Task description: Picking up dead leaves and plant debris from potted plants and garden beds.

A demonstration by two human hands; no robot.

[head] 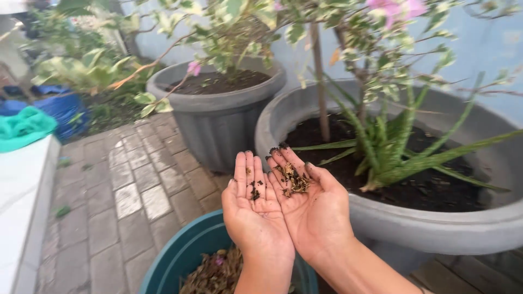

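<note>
My left hand (252, 209) and my right hand (313, 204) are held side by side, palms up and cupped, above a teal bucket (180, 256). Dry brown leaf bits and soil crumbs (294, 182) lie on my right palm near the fingers. A few dark crumbs rest on my left palm. My fingertips are dirty with soil. Both hands hover next to the rim of a large grey pot (436, 228) filled with dark soil, with a spiky green plant (392, 158) in it.
The teal bucket holds dried leaves (215, 272). A second grey pot (218, 109) with a pink-flowered shrub stands behind. Brick paving (131, 190) runs to the left. A white ledge (24, 201), green cloth (22, 128) and blue container (65, 109) are at left.
</note>
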